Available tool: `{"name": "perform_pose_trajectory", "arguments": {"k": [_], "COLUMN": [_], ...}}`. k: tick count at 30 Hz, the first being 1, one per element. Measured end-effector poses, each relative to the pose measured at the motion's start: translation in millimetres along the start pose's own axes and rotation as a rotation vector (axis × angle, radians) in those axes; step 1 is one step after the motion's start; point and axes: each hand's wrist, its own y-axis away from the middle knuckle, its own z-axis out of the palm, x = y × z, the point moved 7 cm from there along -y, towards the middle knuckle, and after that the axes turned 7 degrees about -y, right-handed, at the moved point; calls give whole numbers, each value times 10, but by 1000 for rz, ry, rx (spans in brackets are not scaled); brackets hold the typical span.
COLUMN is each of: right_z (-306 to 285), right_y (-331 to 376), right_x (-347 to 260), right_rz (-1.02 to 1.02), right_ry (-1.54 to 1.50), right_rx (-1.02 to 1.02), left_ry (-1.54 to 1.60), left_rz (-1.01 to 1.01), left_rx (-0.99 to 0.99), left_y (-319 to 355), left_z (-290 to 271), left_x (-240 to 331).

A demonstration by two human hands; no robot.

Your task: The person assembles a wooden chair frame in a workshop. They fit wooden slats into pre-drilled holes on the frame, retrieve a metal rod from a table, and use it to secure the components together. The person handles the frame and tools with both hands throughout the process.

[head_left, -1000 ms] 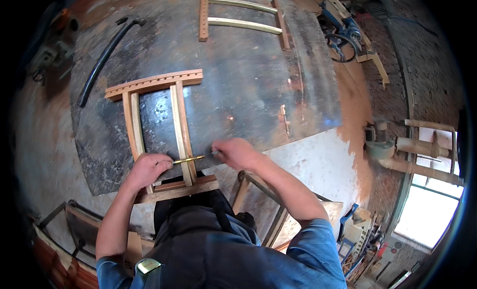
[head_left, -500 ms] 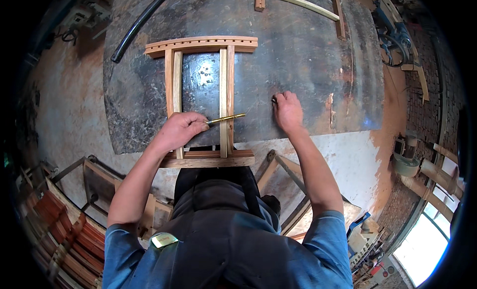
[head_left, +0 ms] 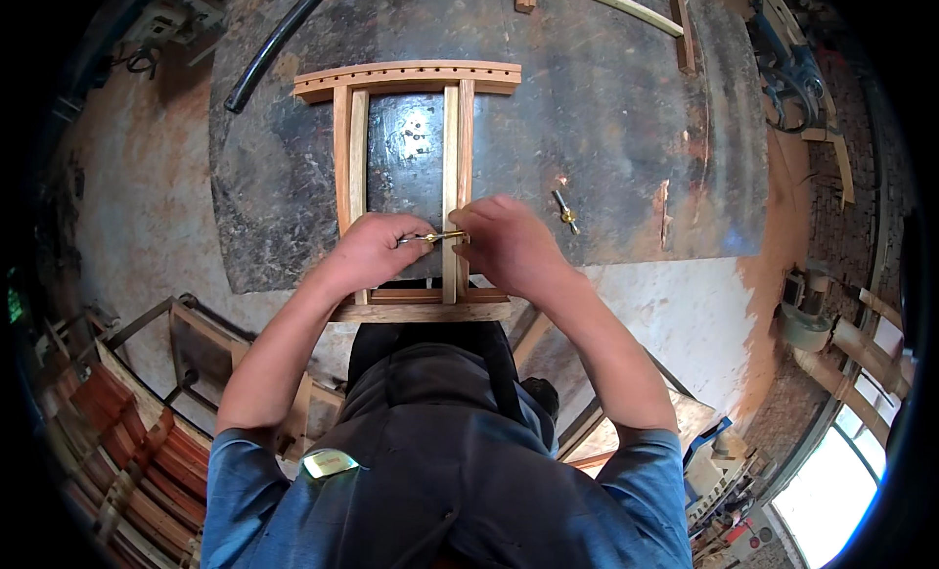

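Observation:
A slim brass-and-steel rod [head_left: 430, 238] lies level above the near end of the wooden frame [head_left: 451, 168]. The steel end sits pinched between thumb and fingers of my left hand [head_left: 377, 248]. At the brass end, the fingers of my right hand [head_left: 509, 246] are curled round it, slightly blurred. Beneath both hands are the frame's pale and reddish slats, running up to a far crosspiece [head_left: 411, 77] with a row of dark holes. The near crosspiece [head_left: 421, 313] rests close to my body. To the right, a small silver-and-brass piece [head_left: 565, 213] lies on the tabletop.
The dark, stained tabletop [head_left: 587, 109] carries a black curved tube [head_left: 279, 45] at far left and a second wooden frame [head_left: 626, 9] at far right. Reddish boards [head_left: 108, 403] are stacked at lower left. A machine with a blue body [head_left: 787, 75] stands beyond the right edge.
My right hand has moved left and taken hold of the rod's brass end. The small silver-and-brass piece now lies on the table, near where that hand was. My left hand shifted slightly right.

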Motion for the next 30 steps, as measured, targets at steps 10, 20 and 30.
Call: {"name": "perform_pose_trajectory", "arguments": {"k": [10, 20, 30], "right_z": [412, 208, 237], "right_y": [31, 56, 24], "right_x": [217, 173, 90], "right_rz": [173, 128, 119], "right_ry": [44, -42, 8], "right_rx": [-377, -102, -151], "left_ry": [-117, -244, -123], "left_rz": [-29, 142, -94], "left_rx": [-8, 94, -13], "left_y": [60, 62, 110], "left_z": [39, -11, 10], "left_x": [-16, -20, -201]}}
